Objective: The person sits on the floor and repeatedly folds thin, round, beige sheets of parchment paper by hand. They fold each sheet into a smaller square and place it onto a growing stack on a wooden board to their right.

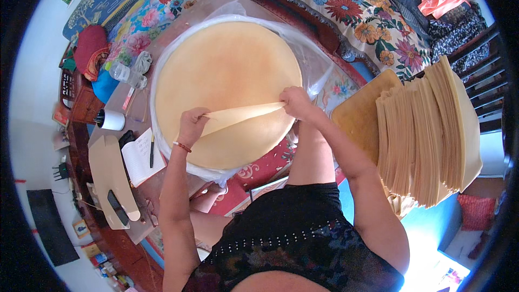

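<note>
A broad round pile of thin tan flatbread sheets (227, 61) lies before me on clear plastic wrap (318, 63). Its surface is browner toward the middle. My left hand (191, 127), with a beaded bracelet at the wrist, pinches the near edge of the top sheet. At the right of that same edge, my right hand (298, 102) grips it too. Between both hands the raised edge (245, 117) is stretched into a folded-back strip. The sheet's far part still lies flat on the pile.
Folded flatbread sheets (421, 142) stand in a tall stack on a chair (359, 115) at right. Left on the table (144, 221) are an open notebook (140, 158) with a pen, a white cup (111, 120), a plastic bottle (129, 75) and a cardboard piece (107, 174). Flowered sofa covers (344, 8) lie beyond.
</note>
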Demonstrator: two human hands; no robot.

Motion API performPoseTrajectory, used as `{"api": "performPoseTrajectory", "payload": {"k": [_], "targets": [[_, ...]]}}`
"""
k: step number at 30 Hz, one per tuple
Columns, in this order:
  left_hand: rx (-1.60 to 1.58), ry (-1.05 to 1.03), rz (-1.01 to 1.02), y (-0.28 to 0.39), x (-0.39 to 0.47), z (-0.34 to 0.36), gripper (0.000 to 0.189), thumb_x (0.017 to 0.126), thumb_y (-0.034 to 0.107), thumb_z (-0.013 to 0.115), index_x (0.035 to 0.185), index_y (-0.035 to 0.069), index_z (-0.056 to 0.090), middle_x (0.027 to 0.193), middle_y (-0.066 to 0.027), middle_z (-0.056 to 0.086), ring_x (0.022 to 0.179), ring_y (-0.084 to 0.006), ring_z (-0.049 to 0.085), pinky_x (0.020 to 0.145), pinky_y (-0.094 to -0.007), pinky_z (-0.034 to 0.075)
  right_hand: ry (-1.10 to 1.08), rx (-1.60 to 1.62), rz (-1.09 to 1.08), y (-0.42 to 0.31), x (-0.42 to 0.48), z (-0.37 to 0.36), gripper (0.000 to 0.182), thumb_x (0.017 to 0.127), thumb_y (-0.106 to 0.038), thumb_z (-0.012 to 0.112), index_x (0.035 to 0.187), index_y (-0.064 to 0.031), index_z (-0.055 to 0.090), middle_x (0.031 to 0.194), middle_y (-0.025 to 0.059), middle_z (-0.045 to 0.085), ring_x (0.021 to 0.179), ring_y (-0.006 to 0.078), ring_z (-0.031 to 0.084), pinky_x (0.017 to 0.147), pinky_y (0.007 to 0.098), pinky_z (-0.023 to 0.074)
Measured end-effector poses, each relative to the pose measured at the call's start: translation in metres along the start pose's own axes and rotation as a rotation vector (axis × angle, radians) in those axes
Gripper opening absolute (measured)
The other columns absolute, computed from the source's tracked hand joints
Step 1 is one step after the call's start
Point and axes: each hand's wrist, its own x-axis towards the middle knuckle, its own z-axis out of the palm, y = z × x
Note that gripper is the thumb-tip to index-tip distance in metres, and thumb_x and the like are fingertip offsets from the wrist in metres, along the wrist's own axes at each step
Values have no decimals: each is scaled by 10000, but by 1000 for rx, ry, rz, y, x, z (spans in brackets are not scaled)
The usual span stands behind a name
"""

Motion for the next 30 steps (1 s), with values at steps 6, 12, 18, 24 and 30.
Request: {"api": "performPoseTrajectory", "payload": {"k": [6, 12, 18, 24, 30], "targets": [[-8, 26, -41, -7, 19, -23, 117, 721, -17, 593, 828, -17, 641, 693, -46, 627, 633, -92, 569, 577, -227, 455, -13, -39, -76, -5, 49, -35, 38, 625, -85, 578, 642, -51, 574, 657, 160, 573, 684, 368, 569, 598, 462, 436], [-30, 94, -108, -9, 42, -48, 71, 744, -7, 604, 806, -22, 636, 662, 36, 564, 621, -29, 493, 552, -188, 410, -140, -88, -126, -20, 115, -75, 102, 640, -124, 613, 706, -47, 622, 720, 171, 601, 741, 357, 588, 637, 446, 449], [-86, 101, -146, -20, 69, -71, 51, 755, 20, 616, 792, -13, 628, 664, 59, 548, 618, -18, 480, 548, -183, 401, -177, -84, -141, -26, 159, -93, 109, 656, -133, 617, 706, -37, 620, 737, 174, 601, 748, 356, 589, 650, 434, 452], [-48, 127, -120, -15, 106, -98, 41, 763, 27, 617, 787, -5, 623, 668, 63, 554, 609, -15, 477, 533, -184, 394, -148, -105, -107, -21, 203, -101, 107, 663, -143, 628, 720, -53, 627, 734, 159, 608, 746, 345, 593, 654, 422, 459], [-225, 132, -159, -42, 137, -128, 35, 775, 27, 599, 793, 15, 626, 660, 73, 553, 581, -13, 476, 500, -196, 375, -91, -70, -102, -33, 252, -114, 123, 699, -163, 625, 790, -86, 656, 793, 139, 631, 790, 324, 603, 682, 410, 469]]}}
